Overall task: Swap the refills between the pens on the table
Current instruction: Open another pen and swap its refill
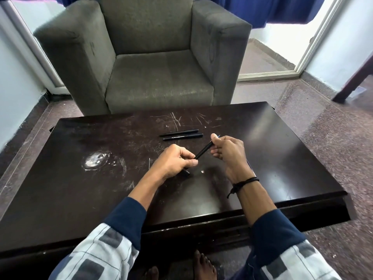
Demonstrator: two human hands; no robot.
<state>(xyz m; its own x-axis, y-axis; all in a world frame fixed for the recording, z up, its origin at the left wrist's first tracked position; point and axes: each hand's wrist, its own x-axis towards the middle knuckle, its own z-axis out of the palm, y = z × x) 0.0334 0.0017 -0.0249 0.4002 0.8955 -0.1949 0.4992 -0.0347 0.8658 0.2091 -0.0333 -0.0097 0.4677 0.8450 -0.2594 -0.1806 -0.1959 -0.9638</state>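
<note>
Centrally, shows left grip [177, 160] and right grip [227, 151] closed on opposite ends of one black pen barrel [203, 151], held slanted just above the dark tabletop [282, 150]. Shows fingers of both curled round it, the left at the lower end, the right at the upper. Shows a bluish tip [218, 136] poking out past the right thumb; cannot tell whether refill end or nib. Shows also a short black piece [186, 172] protruding under the left palm, probably a cap or barrel section, tucked in the same grip.

Places a thin loose refill [149, 163] flat on the tabletop, left of the left grip and apart from it. Places a small pale speck [202, 171] near the hands, perhaps a spring or tip part, too small to tell. Places two black pens [180, 134] side by side beyond the hands.

Hazards, as judged:
- Could return a refill to its own barrel, since barrels look alike.
- Could lose the pale speck on the scratched, glossy surface, or knock it off with a wrist.
- Could drop the tucked piece from the crowded left palm.
- Could bend a thin refill if pushed in at an angle.

Bears white print along the nearer pen [177, 137]; too small to read. Shows no other legible writing.
</note>
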